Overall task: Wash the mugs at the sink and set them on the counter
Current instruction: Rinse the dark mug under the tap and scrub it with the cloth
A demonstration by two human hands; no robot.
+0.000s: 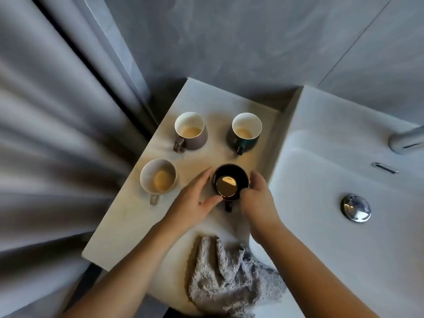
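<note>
Head view: black mug point(230, 182) between left hand point(195, 198) and right hand point(258, 196).

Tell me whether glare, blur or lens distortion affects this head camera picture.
Head view: a bright reflection sits on the liquid in the black mug; the drain plug glints; the curtain smears softly at the edge; wide-angle bending bows the counter and sink.

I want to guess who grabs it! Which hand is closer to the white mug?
Left. The left hand lies between the white mug and the black mug; the right hand is beyond the black mug.
</note>
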